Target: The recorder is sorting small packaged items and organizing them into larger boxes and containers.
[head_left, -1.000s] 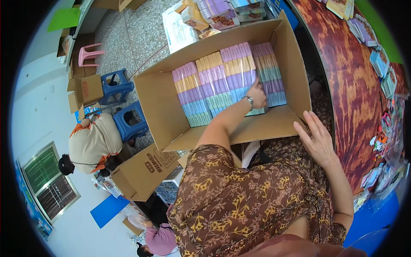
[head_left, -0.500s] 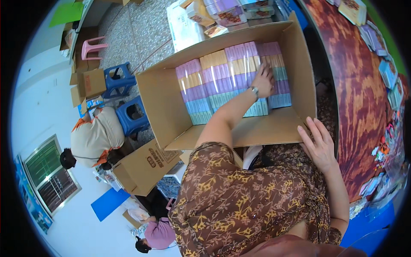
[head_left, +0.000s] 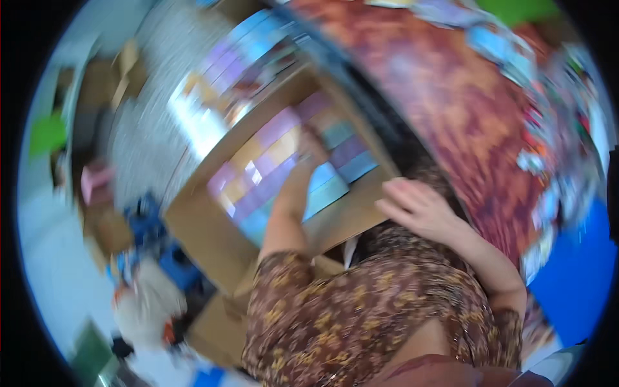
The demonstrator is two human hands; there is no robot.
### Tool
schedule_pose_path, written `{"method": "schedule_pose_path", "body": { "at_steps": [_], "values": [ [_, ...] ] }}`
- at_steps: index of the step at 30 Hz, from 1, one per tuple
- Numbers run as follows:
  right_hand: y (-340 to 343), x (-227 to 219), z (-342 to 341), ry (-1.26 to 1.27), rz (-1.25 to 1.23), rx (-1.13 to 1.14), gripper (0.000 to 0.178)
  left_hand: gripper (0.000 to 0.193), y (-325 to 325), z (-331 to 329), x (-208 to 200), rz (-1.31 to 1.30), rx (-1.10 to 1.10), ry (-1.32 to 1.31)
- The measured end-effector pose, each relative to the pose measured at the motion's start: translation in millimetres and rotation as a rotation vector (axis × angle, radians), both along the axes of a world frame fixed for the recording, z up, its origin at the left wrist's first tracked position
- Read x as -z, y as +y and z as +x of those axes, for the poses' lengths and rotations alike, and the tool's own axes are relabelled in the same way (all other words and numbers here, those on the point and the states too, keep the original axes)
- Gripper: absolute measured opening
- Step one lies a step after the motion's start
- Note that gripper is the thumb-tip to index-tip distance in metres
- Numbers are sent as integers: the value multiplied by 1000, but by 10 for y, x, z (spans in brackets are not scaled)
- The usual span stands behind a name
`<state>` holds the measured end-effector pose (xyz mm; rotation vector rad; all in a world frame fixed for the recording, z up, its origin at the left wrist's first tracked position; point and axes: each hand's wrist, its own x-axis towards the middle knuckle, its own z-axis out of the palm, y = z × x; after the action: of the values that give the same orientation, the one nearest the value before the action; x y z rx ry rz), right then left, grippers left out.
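Observation:
A deep open cardboard box (head_left: 200, 226) stands before me, tilted in the view. Inside, shrink-wrapped small packs (head_left: 277, 128) lie in tight rows banded purple, yellow, violet and pale blue-green. My left hand (head_left: 311, 146) reaches down into the box, over the seam between the main block and the right-hand stack of packs (head_left: 356, 158). Motion smears its fingers, so their hold is hidden. At the box's near right corner rests my right hand (head_left: 418, 210), fingers stretched out along the cardboard edge, holding nothing.
A red-brown patterned table (head_left: 419, 84) runs along the right, with loose packs and plastic bags (head_left: 541, 187). More purple and blue packs (head_left: 225, 64) sit beyond the box. On the left are blue stools (head_left: 180, 266), a pink stool (head_left: 97, 184), another carton (head_left: 216, 330) and a bent-over person (head_left: 148, 303).
The whole view has swung and blurred, so the box appears turned and farther left. My left hand stays over the packs near the right stack; my right hand stays at the box corner.

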<state>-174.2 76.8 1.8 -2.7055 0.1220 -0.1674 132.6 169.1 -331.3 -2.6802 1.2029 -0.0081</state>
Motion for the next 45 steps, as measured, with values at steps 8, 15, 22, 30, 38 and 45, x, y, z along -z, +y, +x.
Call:
{"method": "schedule_pose_path", "body": {
  "at_steps": [8,15,22,30,38,45],
  "values": [
    [-60,-150,-359,37,389,299,46,73,463,89,-678,-267,319,332],
    [20,246,-594,60,32,193,57,78,1938,904,-661,-385,-359,210],
    [37,268,-517,177,53,219,59,78,2081,1063,-514,-451,-395,325],
    [131,322,-407,265,75,207,63,68,2107,1036,-529,-307,-292,253],
    [132,249,-364,249,54,212,63,92,1997,933,-435,-113,-493,360],
    [155,33,-137,417,656,753,46,102,2054,1009,-194,-218,-347,443]
  ]
}}
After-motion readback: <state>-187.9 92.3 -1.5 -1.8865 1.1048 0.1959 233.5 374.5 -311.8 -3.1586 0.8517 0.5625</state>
